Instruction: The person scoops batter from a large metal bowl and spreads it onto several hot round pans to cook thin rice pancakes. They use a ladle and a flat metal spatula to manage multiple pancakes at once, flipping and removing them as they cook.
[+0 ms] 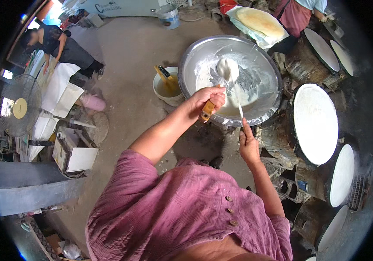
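Note:
My left hand [213, 98] is closed around the wooden handle of a ladle [228, 69], whose batter-coated bowl is over a wide metal basin [189, 62]. White batter [238, 98] lies in the bottom of the basin and is smeared up its wall. In my right hand [249, 146], at the near rim, is the end of a thin, batter-coated tool [238, 101], perhaps a scraper or spatula. Its far end reaches toward the ladle bowl; whether they touch is unclear.
Several round griddles, one with a white layer [316, 124], stand along the right. A bucket [160, 94] with wooden-handled tools adjoins the basin's left. Flatbreads [260, 22] lie beyond it. One person [70, 52] bends at the left; another [295, 14] is at the upper right. A fan [20, 107] stands left.

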Demonstrator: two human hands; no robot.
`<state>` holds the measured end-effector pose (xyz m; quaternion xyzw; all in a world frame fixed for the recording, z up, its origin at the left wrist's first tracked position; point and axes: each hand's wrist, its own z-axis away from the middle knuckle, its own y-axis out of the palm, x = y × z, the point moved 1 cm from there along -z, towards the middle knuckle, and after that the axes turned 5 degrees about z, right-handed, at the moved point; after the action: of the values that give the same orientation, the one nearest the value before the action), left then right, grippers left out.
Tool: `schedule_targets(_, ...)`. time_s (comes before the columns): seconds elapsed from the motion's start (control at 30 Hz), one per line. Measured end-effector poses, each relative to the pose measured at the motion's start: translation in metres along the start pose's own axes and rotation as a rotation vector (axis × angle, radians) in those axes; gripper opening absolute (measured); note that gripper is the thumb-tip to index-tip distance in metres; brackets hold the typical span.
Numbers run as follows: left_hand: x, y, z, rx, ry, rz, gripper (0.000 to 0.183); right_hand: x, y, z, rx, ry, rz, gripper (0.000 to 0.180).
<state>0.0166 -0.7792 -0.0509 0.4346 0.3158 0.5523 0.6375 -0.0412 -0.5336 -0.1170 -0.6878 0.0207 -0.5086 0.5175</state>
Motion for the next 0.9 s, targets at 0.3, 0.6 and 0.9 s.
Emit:
schedule_targets(0.3,0.027,0.025,0.031,0.339,-0.045,-0.147,0.017,0.052,-0.048,0.027,-0.185,-0.115,-0.038,0.053)
schedule_targets(0.6,0.041,0.064,0.047,0.261,0.285,-0.562,0.009,0.062,-0.077,0.024,-0.291,-0.290,-0.121,0.051)
schedule_targets(0.9,0.083,0.050,0.056,0.263,0.143,-0.016,0.023,0.002,-0.079,0.056,-0.016,-0.171,-0.309,0.053)
